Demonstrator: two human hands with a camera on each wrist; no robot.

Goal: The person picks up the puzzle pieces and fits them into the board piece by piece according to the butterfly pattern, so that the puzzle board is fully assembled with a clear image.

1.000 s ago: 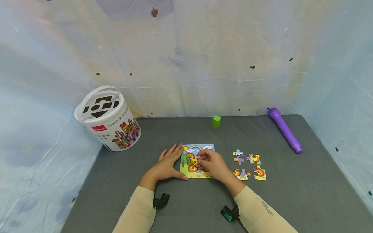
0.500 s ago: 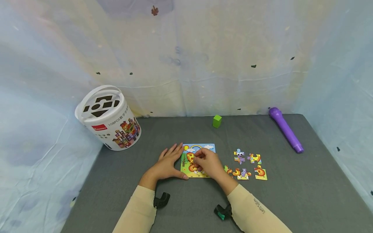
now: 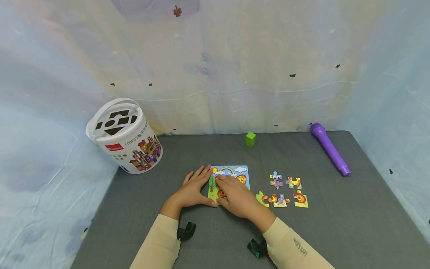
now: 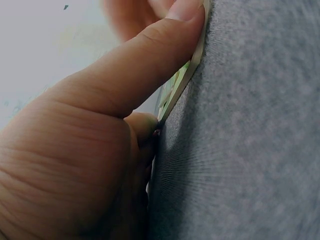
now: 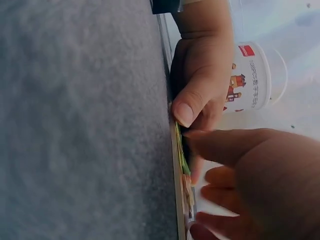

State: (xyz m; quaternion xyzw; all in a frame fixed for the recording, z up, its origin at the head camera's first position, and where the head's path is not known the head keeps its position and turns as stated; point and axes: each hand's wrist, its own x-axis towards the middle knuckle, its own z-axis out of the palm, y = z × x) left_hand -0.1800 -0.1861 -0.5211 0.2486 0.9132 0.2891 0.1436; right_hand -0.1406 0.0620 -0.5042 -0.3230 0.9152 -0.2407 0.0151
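Observation:
A picture puzzle board [image 3: 244, 170] with a rainbow, sun and tree lies on the grey table. Along its left side rests my left hand [image 3: 193, 193], fingers spread at the upper edge and thumb at the lower left corner. That thumb [image 4: 150, 57] lies against the board's rim in the left wrist view. My right hand [image 3: 238, 198] is over the board with its fingers fairly straight, fingertips on the left part of the picture. It covers much of the middle. In the right wrist view the right fingers [image 5: 225, 200] reach across the board, with no piece showing between them.
To the right of the board lie several loose puzzle pieces [image 3: 276, 180]. A green cube [image 3: 250, 139] stands near the back edge. A white bucket [image 3: 134, 145] of blocks is at the back left, and a purple toy microphone [image 3: 330, 150] lies at the right.
The right hand's pinch has opened out; its fingers now lie over the board, further left and lower. More of the upper right picture shows. My left hand has stayed in place.

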